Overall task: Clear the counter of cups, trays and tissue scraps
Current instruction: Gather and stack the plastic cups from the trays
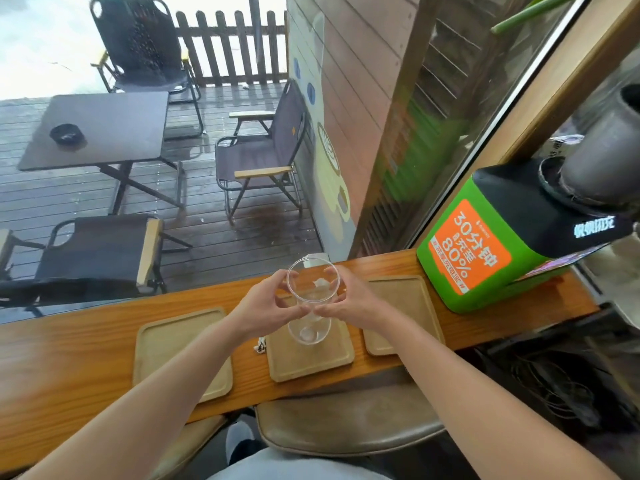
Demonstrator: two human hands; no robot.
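A clear plastic cup [310, 308] is held upright over the middle wooden tray [311, 362], with a small white tissue scrap [320, 282] inside it. My left hand [266, 303] grips the cup from the left and my right hand [349, 299] grips it from the right. The cup looks like two stacked cups, though I cannot be sure. A second tray [162, 344] lies to the left and a third tray [408, 299] to the right, all on the wooden counter [69, 358]. A small wrapper scrap [259, 344] lies between the left and middle trays.
A green and black power bank station [502, 244] stands at the counter's right end. A brown stool seat [346, 424] sits below the counter's near edge. Beyond the window are a wet deck, a dark table [100, 129] with an ashtray [65, 133], and folding chairs.
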